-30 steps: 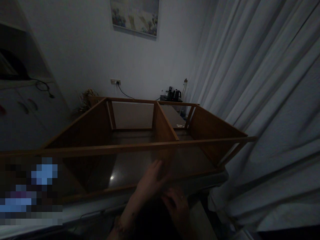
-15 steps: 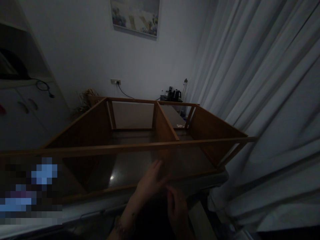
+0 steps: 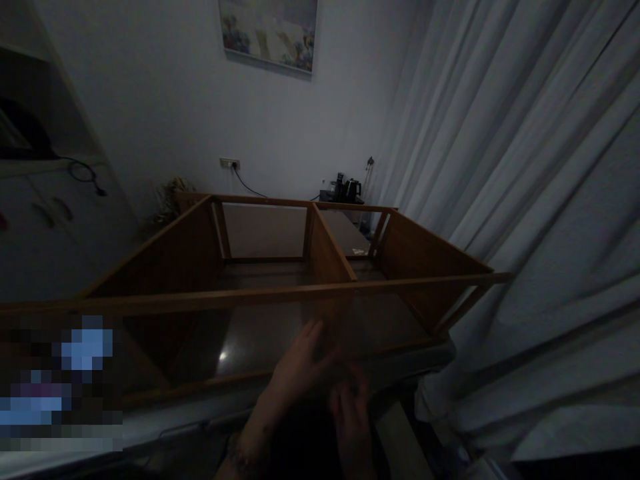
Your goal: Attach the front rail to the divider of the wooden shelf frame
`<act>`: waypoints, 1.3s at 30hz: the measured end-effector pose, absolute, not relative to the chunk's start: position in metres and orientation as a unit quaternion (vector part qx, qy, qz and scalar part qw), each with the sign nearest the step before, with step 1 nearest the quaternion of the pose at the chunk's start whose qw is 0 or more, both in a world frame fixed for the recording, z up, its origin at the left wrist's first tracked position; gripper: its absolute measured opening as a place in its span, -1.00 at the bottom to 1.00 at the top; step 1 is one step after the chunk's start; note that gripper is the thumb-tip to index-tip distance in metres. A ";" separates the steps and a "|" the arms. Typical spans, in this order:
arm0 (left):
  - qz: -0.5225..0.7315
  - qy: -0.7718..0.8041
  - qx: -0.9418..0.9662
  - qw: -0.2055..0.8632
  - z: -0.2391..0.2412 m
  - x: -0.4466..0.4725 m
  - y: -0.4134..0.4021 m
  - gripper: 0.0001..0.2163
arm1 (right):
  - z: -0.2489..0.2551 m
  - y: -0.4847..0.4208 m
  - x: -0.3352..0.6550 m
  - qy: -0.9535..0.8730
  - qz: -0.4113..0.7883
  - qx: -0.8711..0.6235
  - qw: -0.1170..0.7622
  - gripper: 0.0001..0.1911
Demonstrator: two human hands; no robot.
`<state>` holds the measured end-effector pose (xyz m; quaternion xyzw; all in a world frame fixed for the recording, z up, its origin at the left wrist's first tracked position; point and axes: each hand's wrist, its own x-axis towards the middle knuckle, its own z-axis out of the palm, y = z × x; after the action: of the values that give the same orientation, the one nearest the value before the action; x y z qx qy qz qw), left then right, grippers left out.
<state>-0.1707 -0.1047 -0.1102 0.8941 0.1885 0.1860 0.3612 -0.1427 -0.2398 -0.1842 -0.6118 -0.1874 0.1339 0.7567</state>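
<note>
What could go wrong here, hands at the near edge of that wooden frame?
1. Pinch: the left hand lies by the foot of the divider in the wooden frame, the right hand close beside it; a shift could trap fingers.
2. Slip: the frame's right corner sits near the edge of the grey surface; a push may tip it toward the curtain.
3. Dim room: small parts are hard to see.

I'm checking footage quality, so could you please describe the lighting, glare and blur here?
Head view: very dim, left hand and right hand murky; a small glare spot on the glossy tabletop; straight edges bow; lower left is pixelated.
</note>
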 end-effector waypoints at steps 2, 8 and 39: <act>0.177 0.195 0.894 0.362 -0.110 -0.171 -0.105 -0.41 | -0.190 -0.238 -0.143 -0.216 0.152 -0.595 0.759 -0.66; 0.183 0.204 0.892 0.360 -0.105 -0.172 -0.108 -0.43 | -0.201 -0.236 -0.142 -0.197 0.203 -0.533 0.797 -0.75; 0.207 0.172 0.894 0.359 -0.106 -0.170 -0.106 -0.51 | -0.174 -0.258 -0.133 -0.297 -0.034 -0.813 0.499 -0.73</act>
<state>-0.1702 -0.1058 -0.1062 0.8935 0.1720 0.2069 0.3595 -0.1326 -0.2585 -0.1736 -0.8130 -0.2974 -0.0340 0.4995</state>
